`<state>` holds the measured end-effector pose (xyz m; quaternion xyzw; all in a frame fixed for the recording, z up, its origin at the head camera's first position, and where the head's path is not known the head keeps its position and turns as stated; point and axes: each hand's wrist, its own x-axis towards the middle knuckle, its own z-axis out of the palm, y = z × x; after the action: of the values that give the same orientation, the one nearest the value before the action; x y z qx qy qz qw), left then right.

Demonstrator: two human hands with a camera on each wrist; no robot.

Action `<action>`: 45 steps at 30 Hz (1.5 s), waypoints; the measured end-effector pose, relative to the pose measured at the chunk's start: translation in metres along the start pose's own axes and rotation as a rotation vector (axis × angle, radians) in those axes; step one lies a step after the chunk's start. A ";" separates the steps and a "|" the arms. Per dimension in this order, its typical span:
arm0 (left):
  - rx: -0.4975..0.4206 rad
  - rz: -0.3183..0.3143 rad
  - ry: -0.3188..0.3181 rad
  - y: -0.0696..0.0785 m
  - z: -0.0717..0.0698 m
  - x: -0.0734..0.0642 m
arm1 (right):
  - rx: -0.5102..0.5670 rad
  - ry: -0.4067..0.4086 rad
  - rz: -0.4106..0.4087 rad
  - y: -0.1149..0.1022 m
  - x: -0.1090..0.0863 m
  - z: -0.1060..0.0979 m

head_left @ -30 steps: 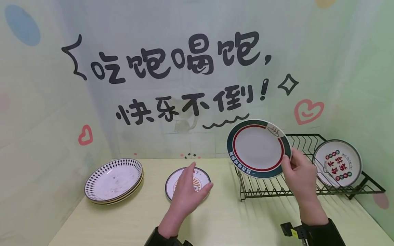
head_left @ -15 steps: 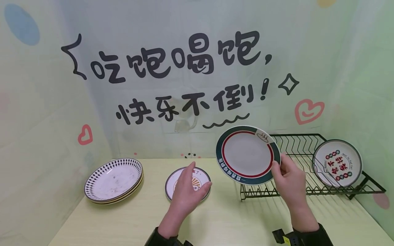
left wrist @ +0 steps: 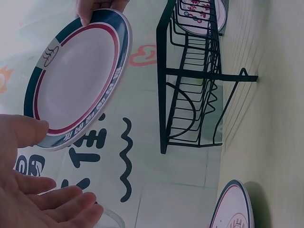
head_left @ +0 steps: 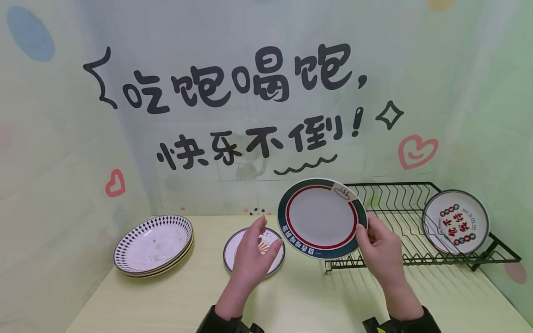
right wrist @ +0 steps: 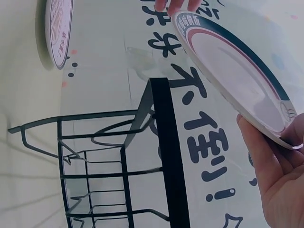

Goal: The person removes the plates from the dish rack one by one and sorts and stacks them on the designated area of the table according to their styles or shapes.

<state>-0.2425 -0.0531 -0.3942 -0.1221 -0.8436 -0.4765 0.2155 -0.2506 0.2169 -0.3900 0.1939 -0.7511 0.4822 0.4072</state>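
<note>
My right hand pinches the right rim of a white plate with a dark green border and a red ring, thumb on its face. The plate is held up and tilted in front of the dish rack. My left hand has its fingers spread and relaxed, its thumb near the plate's left rim; whether they touch I cannot tell. Behind that hand a small white plate with a dark rim lies on the table, partly hidden. In the left wrist view the green-bordered plate spans between both hands.
A black wire dish rack stands at the right, with a small plate with red characters leaning in it. A stack of patterned plates is at the left of the table. A printed cloth hangs behind.
My right hand has carried the green-bordered plate leftward and down, away from the rack and towards my left hand. The left hand has barely moved.
</note>
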 end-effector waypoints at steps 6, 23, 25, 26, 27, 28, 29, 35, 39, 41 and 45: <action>-0.063 -0.006 0.023 -0.001 0.001 0.002 | 0.033 -0.054 -0.009 0.000 -0.004 0.006; -0.073 -0.014 0.095 -0.002 -0.001 -0.001 | 0.078 -0.124 -0.059 -0.006 -0.008 0.016; -0.094 -0.022 0.086 -0.002 -0.001 -0.001 | 0.085 -0.117 -0.064 -0.012 -0.007 0.017; -0.105 -0.028 0.081 -0.002 -0.002 -0.001 | 0.087 -0.116 -0.065 -0.013 -0.007 0.017; -0.117 -0.033 0.076 -0.001 -0.002 -0.001 | 0.088 -0.120 -0.066 -0.014 -0.007 0.016; -0.128 -0.039 0.072 -0.001 -0.002 -0.001 | 0.089 -0.122 -0.064 -0.013 -0.007 0.017; -0.138 -0.045 0.070 -0.001 -0.002 -0.001 | 0.088 -0.125 -0.061 -0.011 -0.007 0.017; -0.159 -0.019 0.090 0.001 -0.003 -0.003 | 0.102 -0.143 -0.029 0.001 -0.010 0.016; -0.136 0.012 0.134 0.001 -0.002 -0.004 | 0.130 -0.181 0.016 0.001 -0.007 0.014; -0.124 0.020 0.154 0.001 -0.002 -0.004 | 0.146 -0.206 0.041 0.001 -0.005 0.013; -0.118 0.042 0.161 0.000 -0.001 -0.005 | 0.162 -0.256 0.064 -0.001 -0.002 0.012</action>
<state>-0.2382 -0.0541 -0.3957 -0.1136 -0.7912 -0.5291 0.2850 -0.2535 0.2061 -0.3935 0.2619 -0.7614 0.5251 0.2755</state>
